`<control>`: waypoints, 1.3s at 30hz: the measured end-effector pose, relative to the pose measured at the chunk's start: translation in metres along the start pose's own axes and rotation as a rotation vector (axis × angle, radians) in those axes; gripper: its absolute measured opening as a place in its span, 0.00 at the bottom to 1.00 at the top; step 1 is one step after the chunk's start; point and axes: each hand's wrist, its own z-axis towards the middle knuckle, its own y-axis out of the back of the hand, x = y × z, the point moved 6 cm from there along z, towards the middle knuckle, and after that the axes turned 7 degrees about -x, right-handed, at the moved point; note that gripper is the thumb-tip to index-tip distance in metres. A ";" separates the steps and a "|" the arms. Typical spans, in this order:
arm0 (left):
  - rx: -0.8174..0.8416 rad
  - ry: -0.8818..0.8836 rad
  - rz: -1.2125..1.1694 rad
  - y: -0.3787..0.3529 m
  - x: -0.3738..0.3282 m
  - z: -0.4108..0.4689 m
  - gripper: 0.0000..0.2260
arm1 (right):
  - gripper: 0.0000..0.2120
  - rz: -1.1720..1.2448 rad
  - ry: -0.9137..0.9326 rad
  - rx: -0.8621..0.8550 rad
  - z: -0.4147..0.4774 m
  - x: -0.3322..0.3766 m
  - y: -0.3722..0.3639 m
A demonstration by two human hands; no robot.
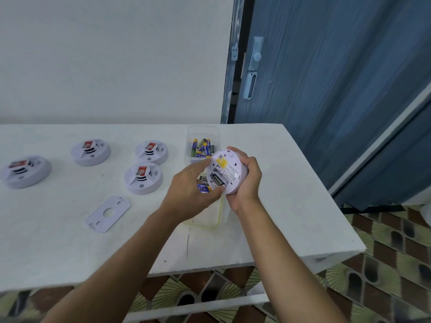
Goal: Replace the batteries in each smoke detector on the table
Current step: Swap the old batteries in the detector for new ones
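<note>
In my head view, the round white plastic smoke detector (227,171) is up in the air over the white table (291,206), just above a clear plastic tub with a yellowish rim (211,221). Its back faces me. I think it is light and hard, with a smooth shell that could slip, so the best place to hold it is around the rim. The open battery slot looks thin and could break if pushed hard. A dark battery (218,179) sits in that slot. It is small and round, and I think it would roll away if dropped. The right hand (247,183) wraps around the right side of the detector, fingers curled over the rim, holding it firmly. The left hand (193,192) is half closed on the left side, with fingers on the top edge and thumb down by the slot. I cannot tell if it pinches the battery or only holds the shell. The two hands are close together, both on the detector. A second clear tub of blue and green batteries (202,146) stands just behind. Four more round white detectors with red labels (143,178) lie to the left, near a flat white plate with a hole (108,213).
</note>
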 end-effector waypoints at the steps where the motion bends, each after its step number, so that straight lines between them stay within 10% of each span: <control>1: -0.004 0.019 -0.005 0.001 -0.002 0.000 0.32 | 0.16 -0.006 0.006 0.002 0.000 0.000 -0.001; 20: 0.049 -0.125 0.327 0.000 -0.016 0.007 0.29 | 0.08 -0.062 -0.047 -0.066 -0.002 -0.007 -0.003; 39: 0.137 0.303 -0.253 -0.010 0.008 -0.009 0.04 | 0.14 -0.149 0.178 -0.291 0.003 -0.012 0.012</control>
